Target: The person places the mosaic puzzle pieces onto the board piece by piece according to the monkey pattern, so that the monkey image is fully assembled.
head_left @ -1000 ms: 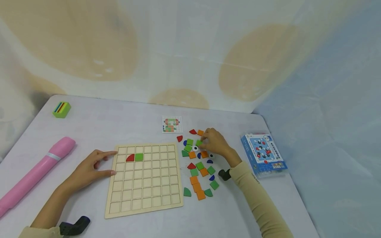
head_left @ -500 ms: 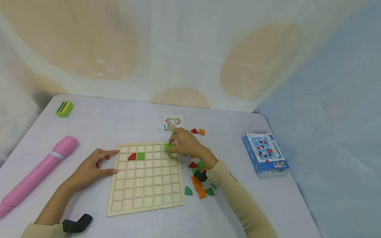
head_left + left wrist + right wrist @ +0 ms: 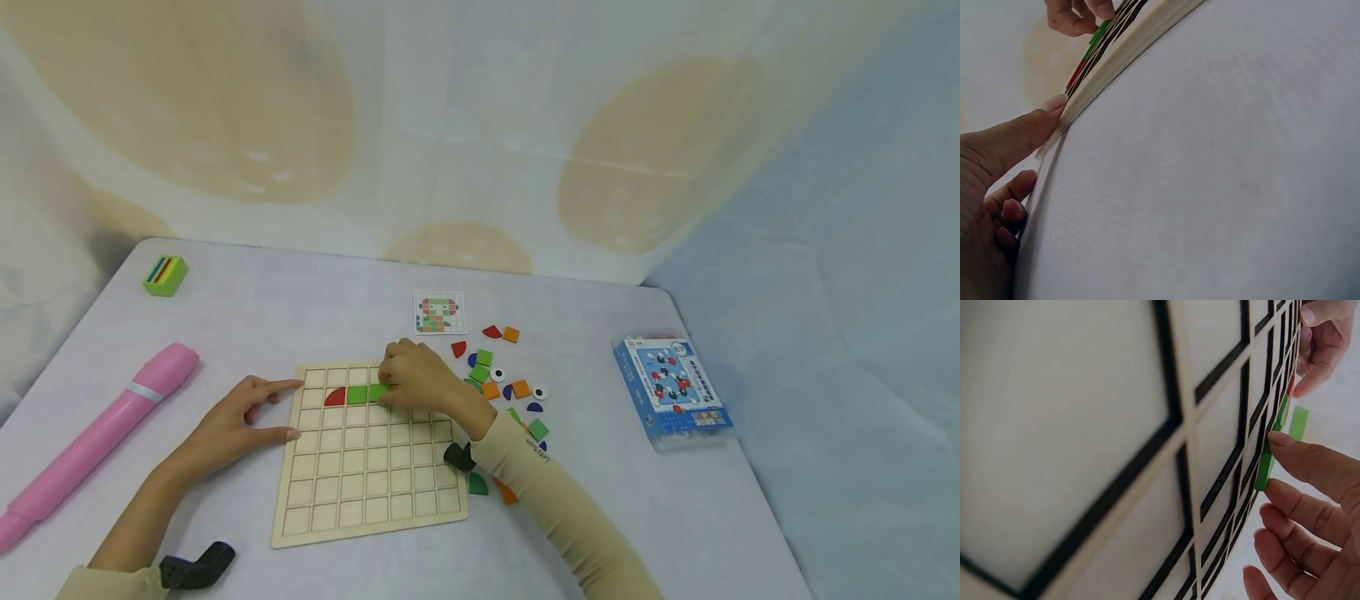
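My right hand [image 3: 422, 380] pinches a green square tile [image 3: 1264, 470] between thumb and forefinger, low over the second row of the wooden grid board [image 3: 375, 482]. That tile sits right beside another green square [image 3: 356, 395], which lies in a cell next to a red quarter-circle tile [image 3: 335, 397]. At the board's left edge is my left hand [image 3: 231, 423], its thumb and forefinger spread and touching the rim. In the left wrist view the thumb [image 3: 1035, 128] rests on the board's side, the other fingers curled below.
Loose coloured tiles [image 3: 491, 390] lie right of the board, some hidden under the right sleeve. A pattern card [image 3: 439, 313] lies behind it. A blue box [image 3: 672, 392] stands at far right; a pink tube [image 3: 105, 442] and a green block [image 3: 165, 276] are at left.
My right hand has carried a green square from the loose tiles leftward over the board to beside the first green square. The left hand has stayed at the board's edge.
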A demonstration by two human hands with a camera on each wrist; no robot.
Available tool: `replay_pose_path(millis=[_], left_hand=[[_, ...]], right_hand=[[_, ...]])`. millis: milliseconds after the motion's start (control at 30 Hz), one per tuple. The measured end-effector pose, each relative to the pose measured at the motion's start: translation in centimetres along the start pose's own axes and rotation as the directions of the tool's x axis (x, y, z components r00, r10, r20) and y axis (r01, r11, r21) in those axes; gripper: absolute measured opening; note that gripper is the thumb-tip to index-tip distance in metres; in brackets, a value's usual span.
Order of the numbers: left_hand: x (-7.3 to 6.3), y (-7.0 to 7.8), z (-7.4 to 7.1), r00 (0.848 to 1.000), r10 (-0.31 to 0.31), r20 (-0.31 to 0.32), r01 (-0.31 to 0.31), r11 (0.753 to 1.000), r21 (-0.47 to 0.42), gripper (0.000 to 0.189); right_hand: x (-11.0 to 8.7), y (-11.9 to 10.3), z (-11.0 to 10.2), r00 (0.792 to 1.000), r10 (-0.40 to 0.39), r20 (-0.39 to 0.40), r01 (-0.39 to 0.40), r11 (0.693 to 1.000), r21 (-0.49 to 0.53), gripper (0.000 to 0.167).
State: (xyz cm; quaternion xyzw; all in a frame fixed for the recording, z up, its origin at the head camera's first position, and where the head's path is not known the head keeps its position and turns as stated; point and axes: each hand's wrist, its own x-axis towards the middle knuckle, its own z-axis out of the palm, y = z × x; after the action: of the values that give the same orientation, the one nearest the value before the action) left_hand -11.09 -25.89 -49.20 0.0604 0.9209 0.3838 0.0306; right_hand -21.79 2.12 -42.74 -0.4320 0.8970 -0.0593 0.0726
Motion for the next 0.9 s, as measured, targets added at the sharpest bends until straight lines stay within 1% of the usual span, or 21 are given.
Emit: replay_pose_path(millis=[200,400,467,567,700,800,867,900], left_hand=[[0.0,0.3,-0.1,1.000,0.001,-0.005,-0.001,1.000,0.003,0.072],[-0.1,0.2,0.0,1.000,0.015,-0.014,-0.015,1.000,-0.003,0.071],[-0.1,0.1,0.0,1.000,0.022,-0.018,-0.022,1.000,-0.006,0.070],[-0.1,0.0,0.1,0.999,0.025,-0.021,-0.025,1.000,-0.008,0.070],[-0.1,-0.1,0.1,1.000,0.016,-0.019,-0.016,1.000,-0.010,0.070],[0.0,-0.1,0.1,1.000,0.014,-0.019,-0.014,1.000,-0.009,0.070],[0.0,-0.1,0.1,1.000,0.018,-0.023,-0.018,1.000,-0.006,0.070],[0.0,-0.1,0.1,0.999,0.022,-0.024,-0.022,1.000,-0.005,0.070]], right_hand=[[-0.1,-0.3,0.2,1.000,0.009,-0.001,-0.009,1.000,-0.023,0.021],[-0.3,-0.7,0.2,1.000,0.016,0.020,-0.014,0.996,-0.092,0.023],[-0.5,-0.7,0.0,0.999,0.018,0.030,-0.016,0.996,-0.083,0.025],[-1.1,-0.3,-0.4,0.998,0.041,0.040,-0.040,0.999,-0.027,0.029],[-2.5,1.4,-1.4,0.996,0.087,0.010,-0.088,0.994,0.069,0.028],[-3.8,3.6,-2.1,0.993,0.112,-0.046,-0.106,0.986,0.126,0.024],[-4.8,5.2,-2.4,0.987,0.142,-0.081,-0.128,0.979,0.158,0.021],[-5.2,6.0,-2.5,0.982,0.162,-0.098,-0.146,0.977,0.156,0.020]])
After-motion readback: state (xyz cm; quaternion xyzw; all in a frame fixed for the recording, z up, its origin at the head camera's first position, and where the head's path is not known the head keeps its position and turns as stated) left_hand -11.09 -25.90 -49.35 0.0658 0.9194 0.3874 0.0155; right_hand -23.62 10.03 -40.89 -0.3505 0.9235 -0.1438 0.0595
